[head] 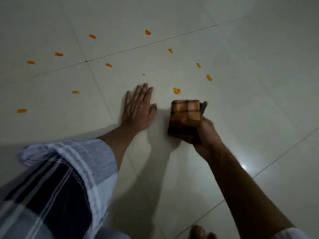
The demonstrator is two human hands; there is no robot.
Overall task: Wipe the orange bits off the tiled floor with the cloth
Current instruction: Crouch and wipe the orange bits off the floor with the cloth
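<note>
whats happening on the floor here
A person is crouched over a pale tiled floor scattered with small orange bits. The left hand lies flat on the tiles, fingers straight, as a prop. The right hand grips a folded brown checked cloth, just short of the nearest bits. About a dozen bits lie spread across the tiles ahead of both hands, so most of the wiping is not yet done.

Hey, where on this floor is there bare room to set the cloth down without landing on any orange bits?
Bare tiled floor lies right of the cloth held in the right hand, and near the camera between both forearms. It is crowded ahead: orange bits lie just beyond the cloth and fan out past the flat left hand.
</note>
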